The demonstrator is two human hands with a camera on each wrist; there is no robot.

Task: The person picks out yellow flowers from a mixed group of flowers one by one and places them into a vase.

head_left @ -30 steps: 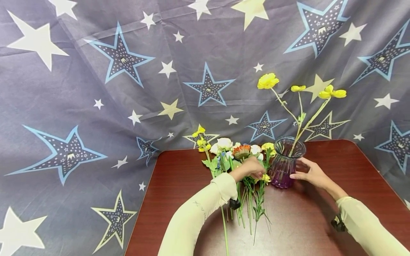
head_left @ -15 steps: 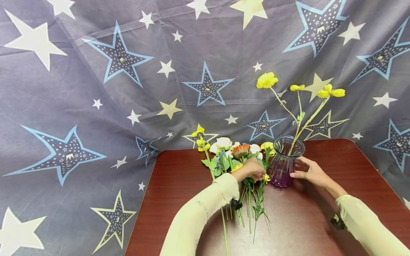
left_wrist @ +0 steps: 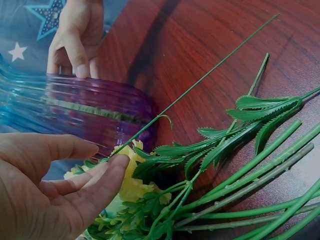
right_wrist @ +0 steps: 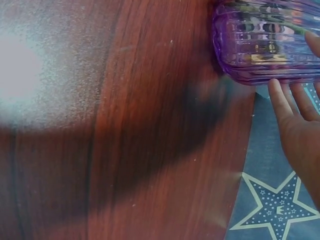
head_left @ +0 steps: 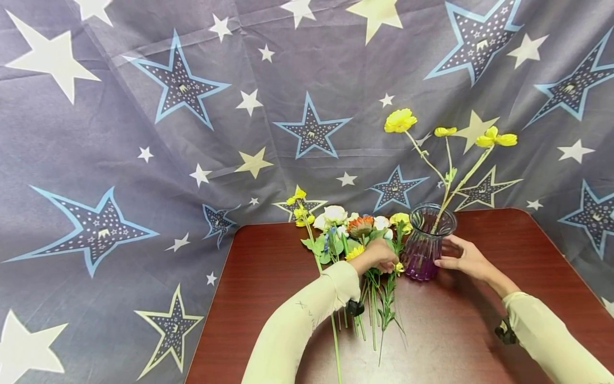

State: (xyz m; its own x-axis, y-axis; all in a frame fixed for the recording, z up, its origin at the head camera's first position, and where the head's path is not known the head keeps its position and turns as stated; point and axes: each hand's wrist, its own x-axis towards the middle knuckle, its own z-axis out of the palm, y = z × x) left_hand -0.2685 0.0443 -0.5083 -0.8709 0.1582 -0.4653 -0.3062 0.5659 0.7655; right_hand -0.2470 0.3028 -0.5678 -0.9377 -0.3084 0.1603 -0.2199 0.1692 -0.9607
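Note:
My left hand [head_left: 379, 255] is over the pile of flowers, left of the vase. In the left wrist view, its thumb and fingertips pinch a thin green flower stem [left_wrist: 220, 62]; the bloom on that stem cannot be made out. My right hand [head_left: 467, 261] holds the ribbed glass vase [head_left: 423, 256] from the right, thumb in front and fingers on its far side. The vase stands upright, purple at the base and bluish towards the rim. Tall yellow flowers [head_left: 400, 121] lean out of it. Beneath my left hand lies a yellow bloom [left_wrist: 135, 175].
White roses [head_left: 334, 215], an orange flower [head_left: 361, 226] and several green stems [left_wrist: 260, 175] lie on the red-brown table [head_left: 268, 277]. A long-stemmed yellow flower [head_left: 301, 213] lies at the pile's left. Star-patterned cloth [head_left: 216, 133] hangs behind.
Both hands stay almost where they were, the left over the flowers and the right on the vase. The left forearm shifts slightly right.

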